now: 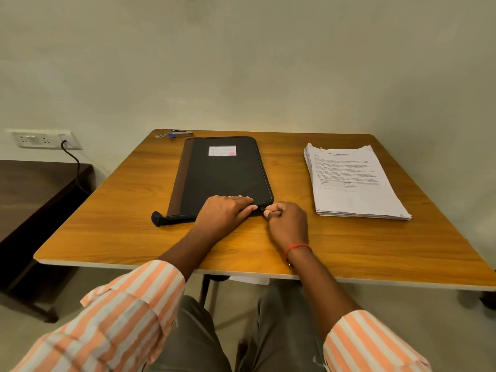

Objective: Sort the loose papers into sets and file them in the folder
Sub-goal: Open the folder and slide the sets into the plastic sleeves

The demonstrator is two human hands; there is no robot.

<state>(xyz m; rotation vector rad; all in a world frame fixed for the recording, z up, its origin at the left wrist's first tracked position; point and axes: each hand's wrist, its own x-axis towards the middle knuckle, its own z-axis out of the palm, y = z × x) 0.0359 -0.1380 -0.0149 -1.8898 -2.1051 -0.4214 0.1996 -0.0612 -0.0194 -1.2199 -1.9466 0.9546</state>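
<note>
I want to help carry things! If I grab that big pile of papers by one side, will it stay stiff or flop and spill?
The pile of papers would probably flop: it is loose sheets with uneven edges and no clip showing. Sheets may well slide apart, since nothing seems to bind them. It looks thick, so likely fairly heavy.

print on the papers (349, 173) and folder label (222, 150) is too small to read; right hand (288, 224) covers most of the zip pull (262, 209).
</note>
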